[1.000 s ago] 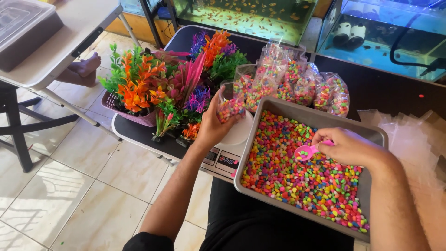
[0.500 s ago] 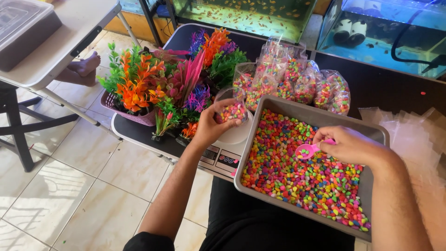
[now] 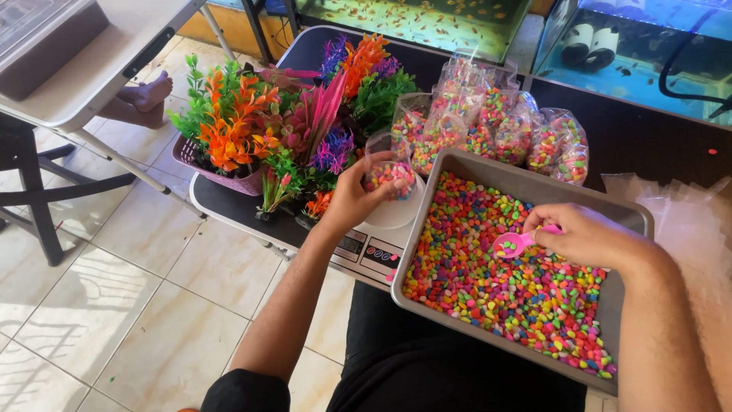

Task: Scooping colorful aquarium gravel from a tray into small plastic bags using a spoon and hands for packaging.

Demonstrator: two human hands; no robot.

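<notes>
My left hand (image 3: 353,197) grips a small clear plastic bag (image 3: 386,169) partly filled with coloured pebbles, held over the white pan of a digital scale (image 3: 373,246). My right hand (image 3: 587,236) holds a small pink scoop (image 3: 512,243) with a few pebbles in it, just above the bed of bright multicoloured gravel (image 3: 503,275). The gravel fills a grey metal tray (image 3: 518,172) resting on my lap and the table edge.
Several filled clear bags of gravel (image 3: 496,130) stand behind the tray. A pink basket of plastic aquarium plants (image 3: 282,130) sits at the left on the black table. Empty clear bags (image 3: 686,214) lie right. Fish tanks (image 3: 427,15) behind; a white folding table (image 3: 91,53) and someone's bare foot (image 3: 141,99) left.
My left hand has lowered the small bag from beside the plants towards the scale pan. My right hand keeps the pink scoop over the gravel, almost still.
</notes>
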